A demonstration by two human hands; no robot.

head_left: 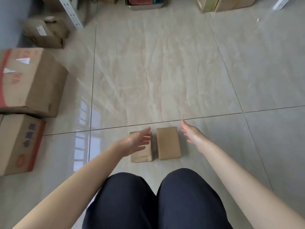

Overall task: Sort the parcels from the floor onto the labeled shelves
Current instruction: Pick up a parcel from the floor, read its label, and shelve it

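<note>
Two small brown parcels lie side by side on the tiled floor just in front of my knees. The left parcel (pixel 143 154) is partly covered by my left hand (pixel 137 140), which hovers over it with fingers spread and holds nothing. The right parcel (pixel 168 143) lies fully in view. My right hand (pixel 191 133) is open beside that parcel's right edge, a small gap away from it. A grey metal shelf post (pixel 71 12) stands at the far left.
Two large cardboard boxes (pixel 31 81) (pixel 18 144) stand on the floor at the left, a smaller box (pixel 46 33) beyond them by the shelf post. More boxes (pixel 226 3) and a bin (pixel 145 4) line the far edge. My dark-trousered knees (pixel 156 200) fill the bottom.
</note>
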